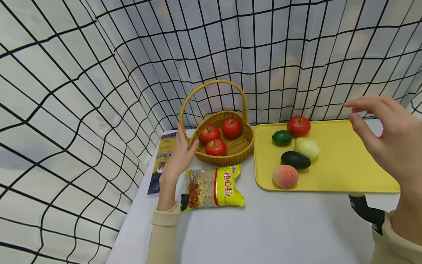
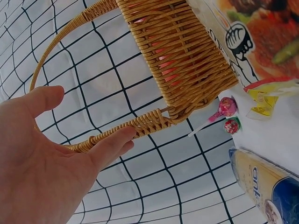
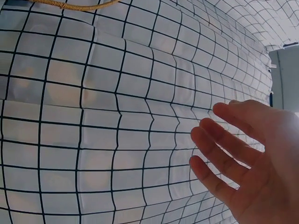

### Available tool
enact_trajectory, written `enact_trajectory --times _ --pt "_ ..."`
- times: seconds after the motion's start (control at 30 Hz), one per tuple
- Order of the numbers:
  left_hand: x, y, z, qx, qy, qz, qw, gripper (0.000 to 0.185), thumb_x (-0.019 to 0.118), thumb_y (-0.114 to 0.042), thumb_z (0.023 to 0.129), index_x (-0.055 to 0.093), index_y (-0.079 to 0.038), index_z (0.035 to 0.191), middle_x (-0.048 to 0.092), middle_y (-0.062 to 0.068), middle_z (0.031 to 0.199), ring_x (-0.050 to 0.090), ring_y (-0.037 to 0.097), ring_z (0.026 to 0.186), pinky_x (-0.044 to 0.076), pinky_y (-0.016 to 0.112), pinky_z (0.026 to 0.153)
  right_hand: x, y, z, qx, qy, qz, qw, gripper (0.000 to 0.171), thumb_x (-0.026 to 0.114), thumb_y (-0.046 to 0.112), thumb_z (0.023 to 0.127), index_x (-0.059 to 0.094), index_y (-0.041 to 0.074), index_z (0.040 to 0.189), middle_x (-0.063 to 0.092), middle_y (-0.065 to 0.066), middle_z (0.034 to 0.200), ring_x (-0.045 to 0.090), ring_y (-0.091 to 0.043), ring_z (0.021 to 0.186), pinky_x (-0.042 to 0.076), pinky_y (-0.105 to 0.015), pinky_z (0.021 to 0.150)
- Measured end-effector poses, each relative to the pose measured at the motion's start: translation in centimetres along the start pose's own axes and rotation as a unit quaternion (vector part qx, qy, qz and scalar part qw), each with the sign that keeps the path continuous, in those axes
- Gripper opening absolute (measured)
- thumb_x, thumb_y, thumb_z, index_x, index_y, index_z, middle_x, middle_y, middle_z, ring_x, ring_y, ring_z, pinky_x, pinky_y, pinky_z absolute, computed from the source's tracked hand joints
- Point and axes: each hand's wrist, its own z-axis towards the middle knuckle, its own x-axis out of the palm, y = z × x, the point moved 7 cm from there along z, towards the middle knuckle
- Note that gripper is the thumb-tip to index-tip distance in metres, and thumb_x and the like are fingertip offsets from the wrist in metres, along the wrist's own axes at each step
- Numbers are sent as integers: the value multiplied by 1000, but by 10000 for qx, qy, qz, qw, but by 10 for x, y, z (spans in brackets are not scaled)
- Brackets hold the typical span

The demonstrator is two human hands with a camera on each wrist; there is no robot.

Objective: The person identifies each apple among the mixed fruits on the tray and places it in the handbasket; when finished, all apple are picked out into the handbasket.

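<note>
A wicker basket (image 1: 232, 158) with a tall arched handle stands at the back middle, holding three red tomatoes or apples (image 1: 216, 147). My left hand (image 1: 179, 156) is at the left side of the basket. In the left wrist view, its straight fingers (image 2: 110, 148) touch the lower part of the handle (image 2: 152, 122), while the thumb is spread apart. Held up over the right end of the yellow tray (image 1: 356, 161), my right hand (image 1: 392, 135) has loosely bent fingers and nothing in its grasp. The right wrist view also shows that hand (image 3: 247, 163) with only netting beyond.
On the tray lie a red tomato (image 1: 298, 126), a lime-like green fruit (image 1: 281, 138), a pale yellow-green fruit (image 1: 307, 147), a dark eggplant (image 1: 295, 160) and a peach (image 1: 285, 176). A yellow pasta bag (image 1: 215, 187), a blue-gold packet (image 1: 161, 163) and lollipops (image 2: 228, 106) lie nearby. Black netting (image 1: 257, 69) surrounds the table.
</note>
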Motion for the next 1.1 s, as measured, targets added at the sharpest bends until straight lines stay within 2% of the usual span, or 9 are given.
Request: enact_trajectory --times 0.17,0.27,0.43,0.57,0.7,0.77,0.93,1.0,1.1 --pt "-2 1 -1 -9 -52 67 10000 90 38 -52 108 -37 -30 154 -23 11 171 0 38 161 21 59 128 0 -15 -1 96 48 -121 9999 29 60 11 103 67 -4 127 64 -28 118 57 -13 109 23 2 100" --pt "-2 0 -1 -28 -63 101 9999 90 37 -53 108 -36 -29 155 -23 12 171 1 38 161 22 59 127 0 -20 -2 161 127 -263 9994 32 57 15 106 65 -5 129 63 -30 120 55 -43 106 21 3 100" --pt "0 -1 1 10 -21 93 10000 91 40 -49 109 -36 -28 155 -22 14 171 0 39 161 20 60 128 2 -25 -4 245 182 -233 9993 30 58 13 105 65 -4 129 63 -29 119 53 -40 105 20 3 99" --pt "0 0 1 -57 -20 97 9999 91 40 -48 109 -38 -30 154 -22 14 171 1 39 161 22 60 127 7 -28 -5 247 223 -239 9992 29 61 11 103 67 0 129 64 -26 117 51 -25 103 21 4 97" --pt "0 1 0 -83 -22 83 9999 91 39 -50 109 -38 -31 153 -23 12 171 2 39 161 22 60 127 11 -28 -5 268 292 -316 9987 29 63 8 101 67 1 129 64 -25 117 54 -27 102 21 3 95" --pt "-1 1 0 -74 -23 77 9999 91 39 -49 109 -38 -31 153 -24 12 171 3 40 161 23 60 127 14 -27 -4 284 410 -399 9980 29 64 7 100 67 0 127 64 -24 117 56 -35 100 29 -4 88" --pt "-1 1 0 -81 -43 64 9999 91 40 -48 109 -38 -31 154 -23 14 171 5 40 161 25 60 126 24 -21 -3 300 843 -519 9946 29 66 9 98 66 3 127 64 -19 116 58 -34 98 33 -21 72" --pt "-1 1 0 -72 -39 51 10000 91 40 -48 109 -37 -31 154 -23 14 171 2 39 161 24 60 126 28 -20 -3 362 1025 -565 9925 31 67 10 98 66 5 129 63 -18 117 58 -34 96 32 -18 71" --pt "0 1 1 -53 -10 80 10000 91 39 -50 109 -37 -31 154 -23 14 171 0 38 161 22 60 127 35 -21 -5 500 1268 -689 9883 34 66 10 99 63 5 132 61 -20 120 57 -37 97 42 -27 75"
